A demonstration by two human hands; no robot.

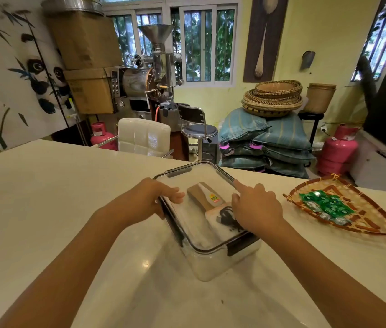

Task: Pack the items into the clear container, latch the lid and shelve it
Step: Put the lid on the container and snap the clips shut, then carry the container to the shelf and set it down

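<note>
A clear container (213, 263) with a dark-rimmed clear lid (196, 176) on top stands on the white table (45, 197) in front of me. Through the lid I see a brown paper pouch (201, 194) with an orange label, a white packet and a black cable (226, 215). My left hand (149, 197) rests on the lid's left edge, fingers spread over the rim. My right hand (254, 205) presses on the lid's right side, index finger pointing along the rim. The near latch (240, 245) sticks out from the lid.
A woven bamboo tray (376, 223) with several green packets (326, 204) lies on the table to the right. Beyond the table's far edge stand a white chair (143, 136), a stool (199, 131), stacked sacks (265, 143) and pink gas cylinders (337, 150).
</note>
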